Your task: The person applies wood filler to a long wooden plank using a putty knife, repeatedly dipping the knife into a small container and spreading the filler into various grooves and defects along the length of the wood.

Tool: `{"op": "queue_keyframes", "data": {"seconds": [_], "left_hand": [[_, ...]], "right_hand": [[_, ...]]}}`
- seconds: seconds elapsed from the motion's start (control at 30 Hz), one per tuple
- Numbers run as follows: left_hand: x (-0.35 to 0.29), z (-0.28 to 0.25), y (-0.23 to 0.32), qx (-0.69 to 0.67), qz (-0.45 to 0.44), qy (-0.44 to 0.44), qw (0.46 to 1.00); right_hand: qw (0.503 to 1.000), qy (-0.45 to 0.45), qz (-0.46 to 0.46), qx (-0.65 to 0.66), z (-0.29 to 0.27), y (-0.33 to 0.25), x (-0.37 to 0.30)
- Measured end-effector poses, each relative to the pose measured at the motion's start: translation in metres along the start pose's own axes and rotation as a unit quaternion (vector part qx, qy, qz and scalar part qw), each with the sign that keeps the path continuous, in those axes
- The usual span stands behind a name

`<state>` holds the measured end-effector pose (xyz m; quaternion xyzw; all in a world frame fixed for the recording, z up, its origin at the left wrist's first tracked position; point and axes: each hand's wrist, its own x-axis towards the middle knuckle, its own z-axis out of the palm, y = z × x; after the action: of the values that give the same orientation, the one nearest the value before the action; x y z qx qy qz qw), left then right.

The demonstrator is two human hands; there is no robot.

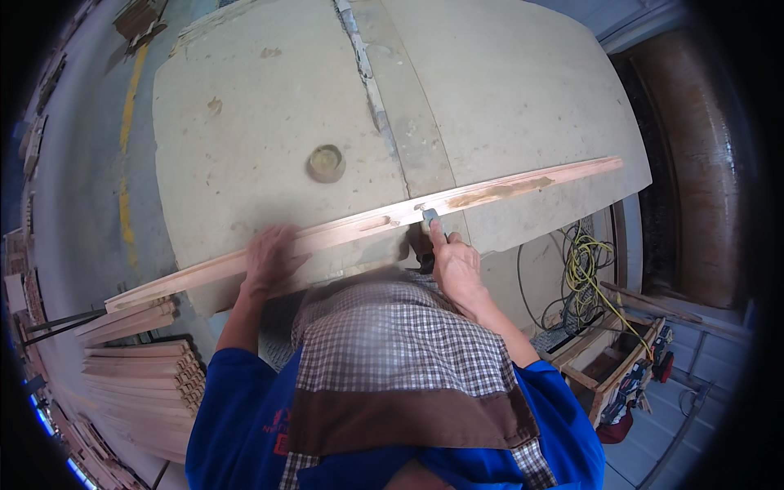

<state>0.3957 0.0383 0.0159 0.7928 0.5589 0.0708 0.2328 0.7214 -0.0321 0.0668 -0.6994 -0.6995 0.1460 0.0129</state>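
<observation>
A long pale wooden strip (343, 229) lies aslant across the worktable, overhanging its left edge. It has a molded profile, a slot near the middle and a brown, rough patch toward the right end. My left hand (271, 255) grips the strip left of the slot, thumb on the near side. In my right hand (457, 265) is a putty knife (430, 216), index finger stretched along it. Its small grey blade touches the strip's near face just right of the slot. Beyond the strip stands a small round tub (327, 163) with something yellowish inside.
The pale worktable (269, 106) has a whitish, flaking seam (365, 69). Stacked wooden strips (143, 376) stand at lower left. At right, a yellow coiled cord (586, 265) hangs by a wooden crate (608, 351) with tools. A large brown panel (694, 163) stands beyond.
</observation>
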Motion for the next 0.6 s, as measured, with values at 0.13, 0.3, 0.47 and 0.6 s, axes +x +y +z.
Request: {"op": "queue_keyframes", "data": {"seconds": [0.13,0.3,0.47,0.6], "left_hand": [[-0.001,0.006,-0.006,-0.008,0.022,0.014,1.0],[-0.002,-0.005,-0.001,-0.002,-0.023,-0.032,0.999],[0.0,0.006,-0.011,-0.007,0.043,0.015,0.999],[0.003,-0.008,0.016,-0.041,0.008,0.034,0.999]], "right_hand": [[0.999,0.021,-0.035,0.008,0.007,-0.004,0.006],[0.997,-0.075,-0.026,-0.015,-0.018,-0.008,0.006],[0.997,-0.062,-0.045,-0.003,0.001,0.003,0.007],[0.995,0.055,-0.077,-0.02,-0.007,0.012,0.011]]}}
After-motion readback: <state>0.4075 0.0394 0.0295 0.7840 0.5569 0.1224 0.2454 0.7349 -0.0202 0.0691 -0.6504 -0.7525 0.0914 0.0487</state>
